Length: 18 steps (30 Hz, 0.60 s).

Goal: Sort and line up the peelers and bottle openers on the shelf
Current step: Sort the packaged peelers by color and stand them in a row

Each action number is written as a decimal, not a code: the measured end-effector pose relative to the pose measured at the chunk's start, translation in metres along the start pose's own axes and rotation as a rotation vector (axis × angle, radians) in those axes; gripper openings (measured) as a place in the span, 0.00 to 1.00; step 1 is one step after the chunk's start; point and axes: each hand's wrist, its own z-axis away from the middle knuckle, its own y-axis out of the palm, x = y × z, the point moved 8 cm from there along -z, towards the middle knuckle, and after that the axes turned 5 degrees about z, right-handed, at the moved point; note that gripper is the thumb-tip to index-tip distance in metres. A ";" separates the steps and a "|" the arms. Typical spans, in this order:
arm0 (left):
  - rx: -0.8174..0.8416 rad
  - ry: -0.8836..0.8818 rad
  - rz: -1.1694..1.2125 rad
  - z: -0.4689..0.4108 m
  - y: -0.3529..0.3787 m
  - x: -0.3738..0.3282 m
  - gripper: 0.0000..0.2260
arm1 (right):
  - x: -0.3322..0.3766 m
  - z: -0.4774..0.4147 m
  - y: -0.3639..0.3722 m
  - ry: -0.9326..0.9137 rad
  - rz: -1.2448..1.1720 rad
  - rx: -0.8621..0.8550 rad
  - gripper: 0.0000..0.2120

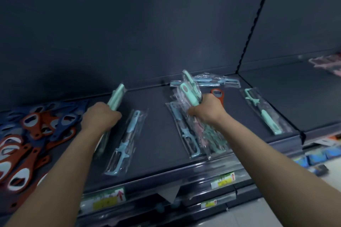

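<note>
From the head camera, the left hand [101,116] grips a mint peeler pack [116,97] toward the shelf's [156,116] back edge, beside the bottle openers [36,125] heaped at its left end. The right hand [206,111] clutches a bundle of bagged peelers [188,88] mid-shelf; an orange opener [218,93] lies just behind it.

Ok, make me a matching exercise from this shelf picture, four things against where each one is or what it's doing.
Things: 1 left hand; 2 right hand; 3 bottle opener pile; 4 lone orange opener.
Places: A far left of the shelf; B just behind the right hand; C gripping a bunch of bagged peelers; D gripping a mint peeler pack.
Pairs: 1-D; 2-C; 3-A; 4-B.
</note>
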 end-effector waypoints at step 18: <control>-0.175 0.034 0.132 0.069 0.013 -0.075 0.08 | -0.047 -0.011 -0.053 -0.158 -0.009 0.165 0.11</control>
